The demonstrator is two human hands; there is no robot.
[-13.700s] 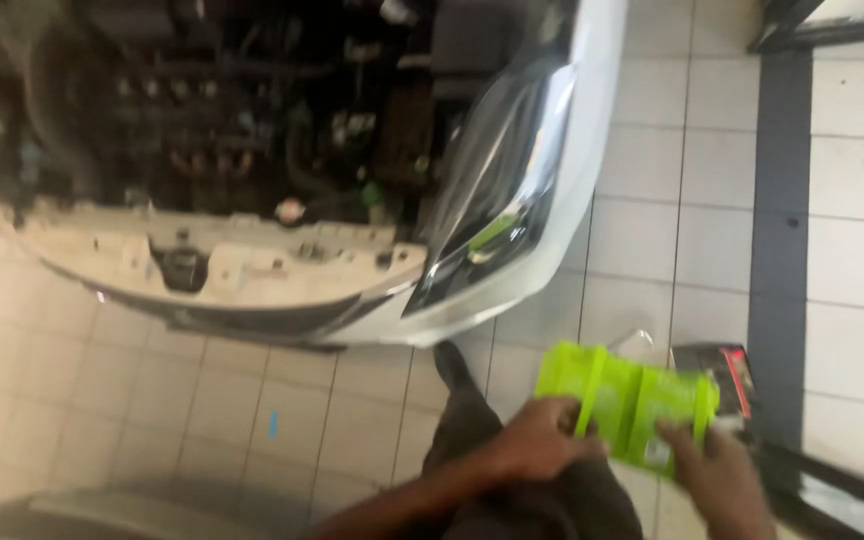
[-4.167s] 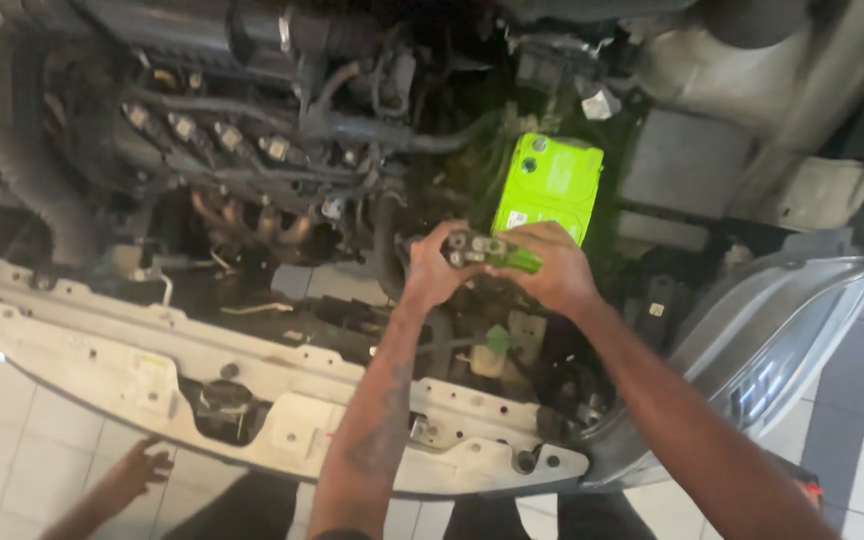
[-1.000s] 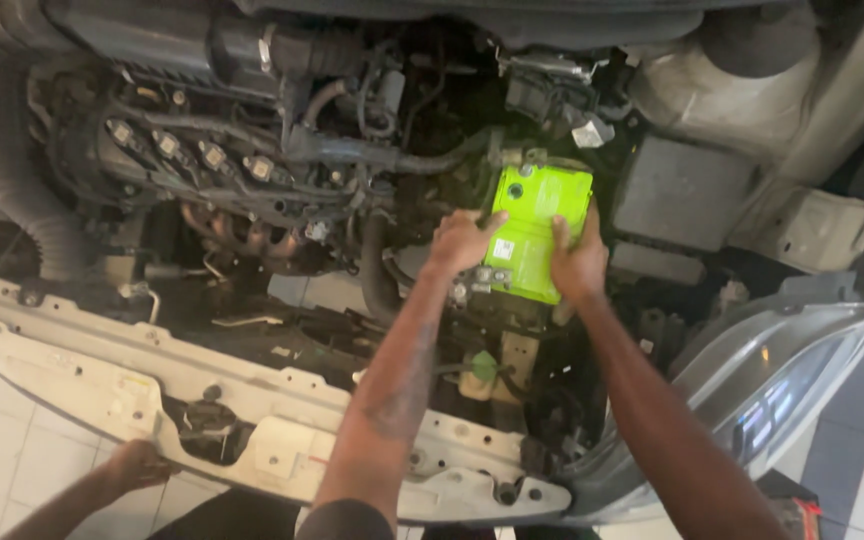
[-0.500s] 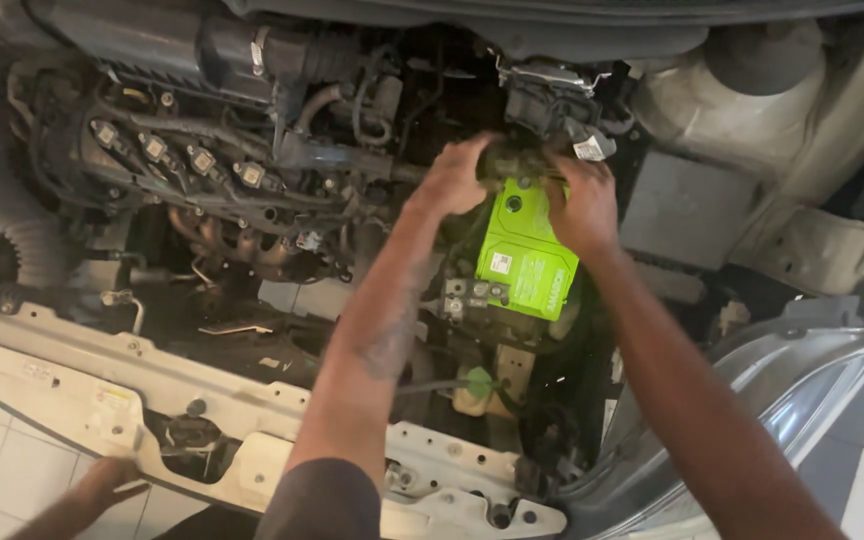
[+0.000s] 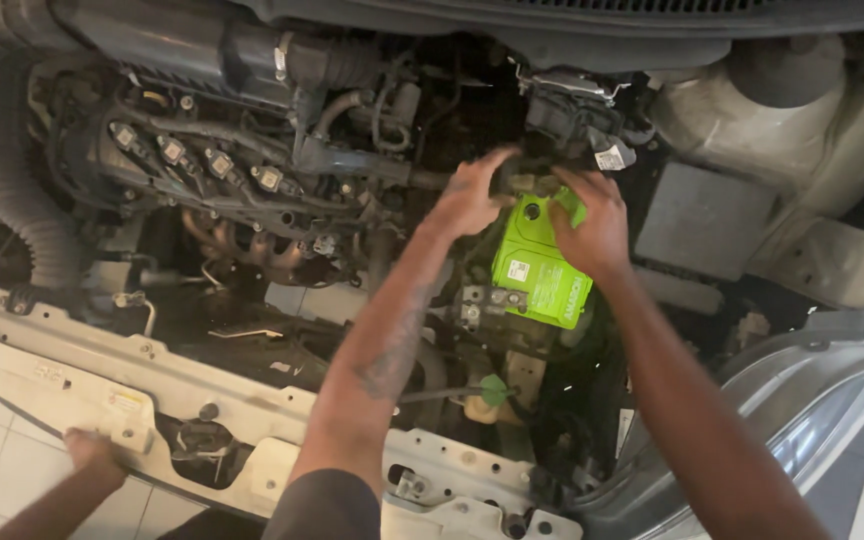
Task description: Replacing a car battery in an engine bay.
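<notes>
We've got our left hand [image 5: 470, 198] and right hand [image 5: 592, 222], fingers curled, gripping the green battery's [image 5: 542, 272] top edge, frame centre.

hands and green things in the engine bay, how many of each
hands: 3 (left hand, right hand, another person's hand)
green battery: 1
green cap: 1
total: 5
</notes>
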